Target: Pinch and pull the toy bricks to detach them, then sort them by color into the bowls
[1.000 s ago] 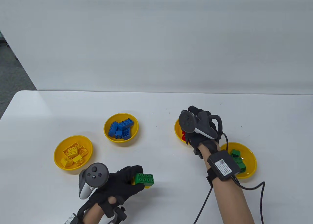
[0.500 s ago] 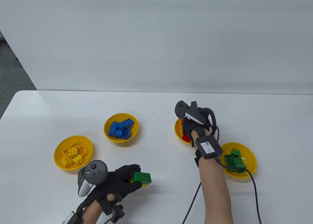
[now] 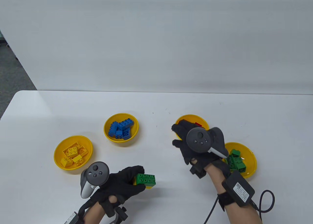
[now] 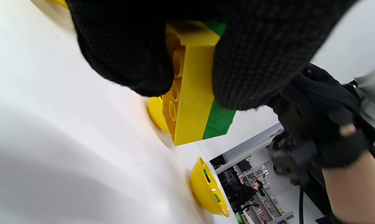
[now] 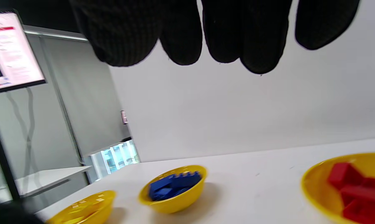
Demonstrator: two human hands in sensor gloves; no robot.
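A green brick (image 3: 146, 179) is stuck on top of a yellow brick (image 4: 190, 93). My left hand (image 3: 137, 178) grips this pair from its left end, just above the table near the front. In the left wrist view my fingers (image 4: 128, 46) wrap both sides of the yellow brick. My right hand (image 3: 177, 135) hovers open and empty beside the red-brick bowl (image 3: 204, 120), with its fingers spread. Its fingertips (image 5: 221, 34) hang at the top of the right wrist view and hold nothing.
Four yellow bowls stand in an arc. One holds yellow bricks (image 3: 73, 152), one blue bricks (image 3: 121, 130), one red bricks (image 5: 355, 186), and one green bricks (image 3: 236, 160) at the right rim (image 3: 253, 160). A cable trails from my right wrist.
My right hand has drawn back out of the red-brick bowl towards the front and left, empty and spread. My left hand and its brick pair have barely shifted.
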